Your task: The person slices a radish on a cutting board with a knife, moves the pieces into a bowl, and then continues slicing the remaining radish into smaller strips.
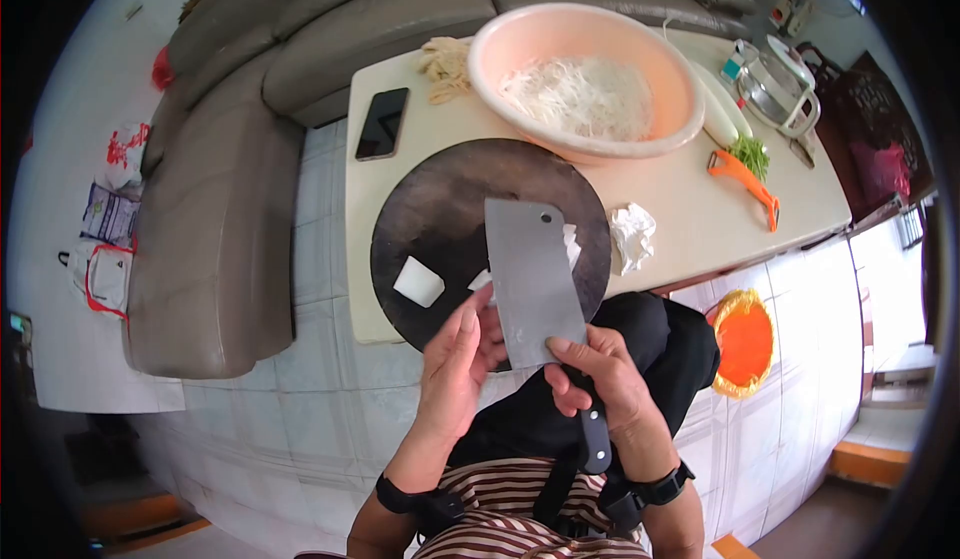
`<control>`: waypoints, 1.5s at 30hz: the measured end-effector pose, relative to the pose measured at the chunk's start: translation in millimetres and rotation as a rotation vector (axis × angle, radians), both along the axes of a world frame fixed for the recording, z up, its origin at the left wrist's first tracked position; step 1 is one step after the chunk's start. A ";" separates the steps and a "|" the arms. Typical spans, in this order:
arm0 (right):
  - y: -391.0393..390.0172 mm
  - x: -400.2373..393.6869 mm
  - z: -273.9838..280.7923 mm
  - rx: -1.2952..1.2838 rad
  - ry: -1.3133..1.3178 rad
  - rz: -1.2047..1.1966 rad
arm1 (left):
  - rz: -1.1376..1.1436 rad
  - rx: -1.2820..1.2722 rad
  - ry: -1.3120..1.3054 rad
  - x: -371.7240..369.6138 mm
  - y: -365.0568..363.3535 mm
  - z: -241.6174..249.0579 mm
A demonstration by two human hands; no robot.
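Observation:
My right hand is closed round the black handle of a cleaver, its broad grey blade standing up over the chopping board. The thumb presses on the blade's lower corner. Beside the blade's left edge is my left hand, fingers loosely bent and apart, some partly behind the blade. On the round dark board lies a white block of radish. Smaller white pieces show around the cleaver, partly hidden by it; one lies just above my left fingertips.
A pink basin of white shreds stands behind the board. Around it are a phone, gloves, crumpled white paper, an orange peeler, a white radish and a glass kettle. An orange-lined bin stands on the floor.

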State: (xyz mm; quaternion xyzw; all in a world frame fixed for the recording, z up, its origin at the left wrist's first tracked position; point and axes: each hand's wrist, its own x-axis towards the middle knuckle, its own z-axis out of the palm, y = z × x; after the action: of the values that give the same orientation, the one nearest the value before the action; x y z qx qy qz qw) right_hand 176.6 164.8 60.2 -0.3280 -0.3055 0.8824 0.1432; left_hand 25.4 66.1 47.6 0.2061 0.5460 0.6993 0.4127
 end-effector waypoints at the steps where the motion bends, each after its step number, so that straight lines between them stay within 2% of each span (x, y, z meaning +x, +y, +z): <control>1: -4.3 -1.8 -0.2 0.032 -0.025 0.016 | -0.041 0.071 -0.273 1.7 2.5 -1.1; 2: -9.3 -3.6 -1.8 0.094 -0.074 0.023 | -0.087 0.144 -0.544 1.4 2.9 -2.6; 5: -13.9 -2.9 -2.7 0.133 -0.066 0.030 | -0.096 0.126 -0.497 -3.8 -3.1 -16.5; 6: -18.9 1.0 -7.3 0.278 -0.136 0.067 | -0.072 -0.002 -0.421 -5.4 -6.3 -22.5; 7: -22.1 3.3 -9.9 0.291 -0.134 0.065 | -0.075 0.011 -0.418 -4.5 -8.8 -25.9; 9: -27.0 5.6 -8.8 0.312 -0.131 0.035 | 0.024 -0.068 -0.354 -2.5 -8.8 -26.6; 11: -28.7 10.1 -5.9 0.333 -0.140 0.006 | 0.141 -0.055 -0.154 -6.1 -9.2 -23.8; 13: -28.8 16.2 -3.1 0.334 -0.125 -0.160 | 0.226 -0.004 0.028 -17.9 -6.9 -30.9; 15: -26.4 22.4 4.4 0.346 -0.152 -0.195 | 0.213 0.094 0.361 -28.8 0.5 -44.7; 18: -30.8 28.8 13.7 0.347 -0.155 -0.228 | 0.132 0.094 1.007 -34.6 11.7 -46.6; 21: -39.2 34.6 19.6 0.322 -0.132 -0.286 | 0.120 0.056 1.226 -27.8 19.9 -59.5; 30: -49.9 50.4 18.9 0.167 0.077 -0.317 | 0.138 0.014 1.377 -22.4 21.4 -59.6; 35: -53.4 74.6 22.4 0.029 0.341 -0.302 | 0.222 -0.074 1.428 -23.5 25.2 -70.6; 37: -55.2 81.5 25.3 0.049 0.361 -0.311 | 0.240 -0.073 1.406 -21.7 24.1 -69.6; 41: -53.9 98.3 14.3 -0.095 0.559 -0.338 | 0.264 -0.055 1.334 -19.8 21.5 -68.0; 43: -54.2 110.1 8.0 -0.196 0.740 -0.310 | 0.339 -0.007 1.321 -18.3 21.2 -68.3; 45: -57.2 119.2 8.2 -0.214 0.776 -0.301 | 0.365 -0.016 1.310 -18.1 21.6 -71.4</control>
State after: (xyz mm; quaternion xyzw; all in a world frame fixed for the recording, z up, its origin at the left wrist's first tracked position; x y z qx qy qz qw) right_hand 295.8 107.6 68.5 -0.0257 -0.0842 0.9363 0.3399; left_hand 7.3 87.7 -23.8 0.4886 0.7147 0.4844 -0.1263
